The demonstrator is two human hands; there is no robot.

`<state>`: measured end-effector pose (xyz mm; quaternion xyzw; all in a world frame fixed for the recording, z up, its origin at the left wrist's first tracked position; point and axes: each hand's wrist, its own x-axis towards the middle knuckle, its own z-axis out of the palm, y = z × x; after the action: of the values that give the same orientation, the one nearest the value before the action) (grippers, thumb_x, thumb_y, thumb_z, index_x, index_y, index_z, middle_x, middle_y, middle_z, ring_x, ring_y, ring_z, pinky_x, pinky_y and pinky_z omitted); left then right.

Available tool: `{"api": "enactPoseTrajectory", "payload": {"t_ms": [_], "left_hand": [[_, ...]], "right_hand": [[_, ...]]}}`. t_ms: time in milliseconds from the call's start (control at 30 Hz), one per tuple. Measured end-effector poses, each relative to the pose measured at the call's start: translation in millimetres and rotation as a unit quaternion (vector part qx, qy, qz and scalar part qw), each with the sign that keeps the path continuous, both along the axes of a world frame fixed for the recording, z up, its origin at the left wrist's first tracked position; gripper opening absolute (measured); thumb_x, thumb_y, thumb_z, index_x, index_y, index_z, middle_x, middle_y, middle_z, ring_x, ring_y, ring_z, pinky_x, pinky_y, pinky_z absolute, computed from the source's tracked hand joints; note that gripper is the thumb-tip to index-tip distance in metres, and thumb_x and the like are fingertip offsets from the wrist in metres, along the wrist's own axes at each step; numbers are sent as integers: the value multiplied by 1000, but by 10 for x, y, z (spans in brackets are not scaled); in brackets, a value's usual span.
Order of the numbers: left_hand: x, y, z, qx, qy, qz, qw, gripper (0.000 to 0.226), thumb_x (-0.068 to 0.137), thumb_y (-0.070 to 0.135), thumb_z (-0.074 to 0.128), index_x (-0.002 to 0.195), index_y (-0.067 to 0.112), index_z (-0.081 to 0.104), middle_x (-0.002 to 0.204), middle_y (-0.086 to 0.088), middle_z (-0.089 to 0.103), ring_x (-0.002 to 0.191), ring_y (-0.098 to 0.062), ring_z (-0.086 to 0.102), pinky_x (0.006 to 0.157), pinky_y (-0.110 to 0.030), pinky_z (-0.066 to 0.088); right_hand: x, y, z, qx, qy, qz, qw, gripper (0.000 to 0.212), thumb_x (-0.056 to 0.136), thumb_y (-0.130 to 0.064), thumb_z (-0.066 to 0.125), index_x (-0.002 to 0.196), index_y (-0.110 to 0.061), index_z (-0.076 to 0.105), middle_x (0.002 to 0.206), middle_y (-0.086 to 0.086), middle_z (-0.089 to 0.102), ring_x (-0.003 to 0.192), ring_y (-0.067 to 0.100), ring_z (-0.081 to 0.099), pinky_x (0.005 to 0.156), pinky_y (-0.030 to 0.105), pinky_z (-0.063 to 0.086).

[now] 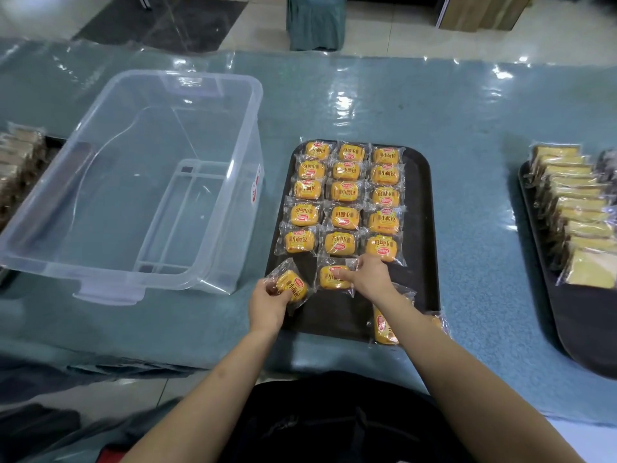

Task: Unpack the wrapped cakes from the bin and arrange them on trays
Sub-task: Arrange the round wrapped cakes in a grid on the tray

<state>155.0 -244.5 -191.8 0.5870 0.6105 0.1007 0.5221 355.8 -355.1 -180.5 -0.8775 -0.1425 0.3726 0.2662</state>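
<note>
The wrapped cakes (345, 195) are small yellow-orange buns, each in a clear plastic wrapper with red and dark print on the top, and they lie on a black tray (417, 228) in the middle of the worktop (467, 128). They make three columns and five full rows, close together, with the wrapper edges touching or overlapping. A sixth row is started at the 6 o'clock end of the tray. There the right hand (369, 277) rests on one cake (332, 278) in the middle column, its fingers curled over the 3 o'clock edge of the wrapper. The left hand (268, 304) holds another cake (293, 286) at the 7 o'clock corner of the tray; this cake is tilted, and the fingers and thumb pinch its wrapper from the 8 o'clock side. More cakes of the same kind (384, 325) lie at the 5 o'clock corner of the tray, partly hidden under the right forearm, so I cannot tell how many. Both forearms are bare and reach forward from the 6 o'clock side, the right one crossing over the tray's near edge. The clear plastic bin (133, 182) stands at 9 o'clock from the tray, just beside it. At 3 o'clock, well apart, a second dark tray (574, 335) carries pale yellow wrapped slices (577, 212) in a row.
</note>
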Motion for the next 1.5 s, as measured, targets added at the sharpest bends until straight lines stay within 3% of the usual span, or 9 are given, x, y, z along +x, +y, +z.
{"api": "enactPoseTrajectory", "payload": {"t_ms": [167,367,567,733,967,1067,1200,1400,1500], "left_hand": [[-60,-7,66,1,-6,2,1000,35,88,12,80,113,19,57,107,-2,69,99,-20,66,83,-31,51],[-125,26,54,-4,-59,49,997,55,85,7,81,125,29,50,105,-2,73,96,-19,71,90,-41,59],[-124,22,24,9,-79,91,993,35,82,11,85,100,27,59,97,2,75,92,-18,73,91,-47,60],[-51,37,89,-24,-164,154,974,46,87,8,82,117,22,51,108,-7,70,100,-22,71,92,-40,60],[56,15,114,-93,-243,177,949,56,89,-2,76,131,20,47,118,-15,69,107,-25,72,86,-33,62],[90,7,128,-107,-258,185,942,54,89,-3,76,131,19,48,118,-14,70,108,-24,72,84,-30,61],[161,14,162,-131,-283,197,929,55,90,-5,73,135,12,46,119,-14,70,106,-21,73,83,-28,61],[198,28,148,-173,-305,189,917,53,91,-5,72,136,7,47,119,-17,71,109,-25,72,93,-36,59],[174,41,113,-159,-289,166,930,47,91,2,76,130,9,50,119,-16,70,110,-25,72,96,-38,59]], "right_hand": [[-17,31,-35,-17,-1,7,1000,52,79,-50,88,86,-16,50,90,8,65,81,20,63,60,31,44],[-58,-10,-32,-10,10,2,1000,69,81,-46,88,130,-10,55,120,9,68,109,28,68,81,35,53],[-62,-9,-13,-31,-39,25,998,64,81,-48,87,125,-11,58,107,4,68,90,19,64,79,34,56],[-108,-52,-44,-11,-126,49,991,76,77,-54,88,134,-14,59,136,5,59,123,22,58,103,40,56],[-116,-10,16,5,-215,96,972,66,84,-54,81,132,-14,61,136,9,52,133,26,42,113,41,42],[-112,47,47,16,-193,92,977,59,86,-51,81,129,-15,63,133,6,54,128,23,48,108,37,46],[-204,153,69,91,-73,45,992,47,87,-46,82,117,-13,68,107,-1,68,96,14,64,82,28,55],[-367,314,5,174,132,2,976,39,92,-39,79,120,-12,71,101,1,78,91,16,76,84,33,63],[-406,355,-45,174,163,-6,971,36,95,-31,78,122,-9,72,101,3,79,93,18,76,85,34,63]]}}
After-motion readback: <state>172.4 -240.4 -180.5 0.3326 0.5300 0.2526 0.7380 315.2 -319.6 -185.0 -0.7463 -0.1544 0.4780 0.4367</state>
